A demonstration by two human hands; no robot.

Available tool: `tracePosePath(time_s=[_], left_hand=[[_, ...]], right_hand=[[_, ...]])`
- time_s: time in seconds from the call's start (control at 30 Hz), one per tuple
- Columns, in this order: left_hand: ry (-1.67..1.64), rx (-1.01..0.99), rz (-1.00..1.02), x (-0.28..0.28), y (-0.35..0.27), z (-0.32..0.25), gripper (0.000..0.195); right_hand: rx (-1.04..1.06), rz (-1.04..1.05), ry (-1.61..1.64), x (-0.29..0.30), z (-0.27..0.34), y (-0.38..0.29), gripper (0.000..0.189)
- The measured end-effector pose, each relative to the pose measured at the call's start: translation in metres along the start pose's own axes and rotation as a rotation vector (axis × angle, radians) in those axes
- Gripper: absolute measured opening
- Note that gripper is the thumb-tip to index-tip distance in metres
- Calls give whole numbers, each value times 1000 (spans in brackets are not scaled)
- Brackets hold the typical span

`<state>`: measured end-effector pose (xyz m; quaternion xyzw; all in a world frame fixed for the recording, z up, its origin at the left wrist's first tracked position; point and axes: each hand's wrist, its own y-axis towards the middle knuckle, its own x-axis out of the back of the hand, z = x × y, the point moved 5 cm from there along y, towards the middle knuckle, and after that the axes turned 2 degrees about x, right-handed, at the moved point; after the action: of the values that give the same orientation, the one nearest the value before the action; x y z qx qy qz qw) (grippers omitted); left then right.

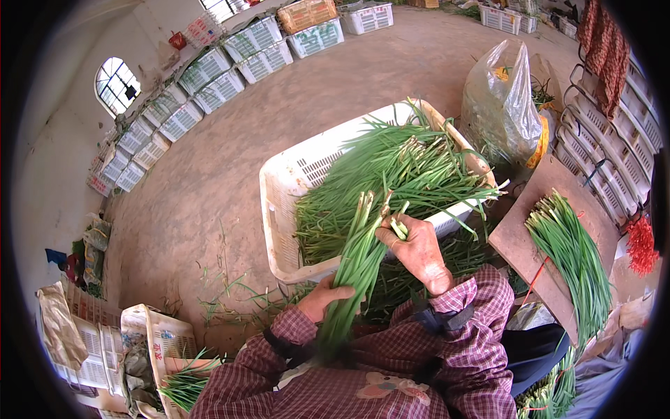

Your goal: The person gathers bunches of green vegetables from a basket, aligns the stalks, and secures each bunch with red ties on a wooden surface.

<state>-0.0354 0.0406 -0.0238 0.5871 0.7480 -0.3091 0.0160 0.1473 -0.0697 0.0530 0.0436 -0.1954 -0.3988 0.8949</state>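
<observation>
My left hand (327,299) is wrapped around a bunch of garlic chives (361,262), its pale cut ends upward and its leaves hanging toward my lap. At the top of that bunch, my right hand (416,246) pinches a few pale chive stems (400,229) between thumb and fingers. Just beyond both hands stands a white plastic crate (285,178), slotted and stained, with a heap of loose chives (387,167) in it. On a brown board (515,225) to my right lies a larger bundle of chives (570,262), with red ties near it.
A clear plastic bag (500,105) stands behind the crate at right, near stacked white crates (602,141). Filled crates (220,86) line the far wall. More tied chives (544,393) lie low on the right. At lower left are another crate (172,335) and loose chives (191,382).
</observation>
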Motion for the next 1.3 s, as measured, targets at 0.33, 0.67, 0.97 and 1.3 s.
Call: tracePosePath(time_s=[0.33, 0.67, 0.97, 1.3], left_hand=[[10, -6, -2, -3, 6, -15, 62], [52, -76, -35, 36, -12, -14, 49], [-106, -126, -72, 33, -13, -24, 25], [-19, -199, 154, 7, -2, -27, 28]], right_hand=[[191, 55, -138, 23, 7, 5, 24], [155, -416, -511, 97, -20, 12, 24], [92, -186, -150, 42, -67, 1, 47], [-263, 54, 650, -19, -54, 3, 33]])
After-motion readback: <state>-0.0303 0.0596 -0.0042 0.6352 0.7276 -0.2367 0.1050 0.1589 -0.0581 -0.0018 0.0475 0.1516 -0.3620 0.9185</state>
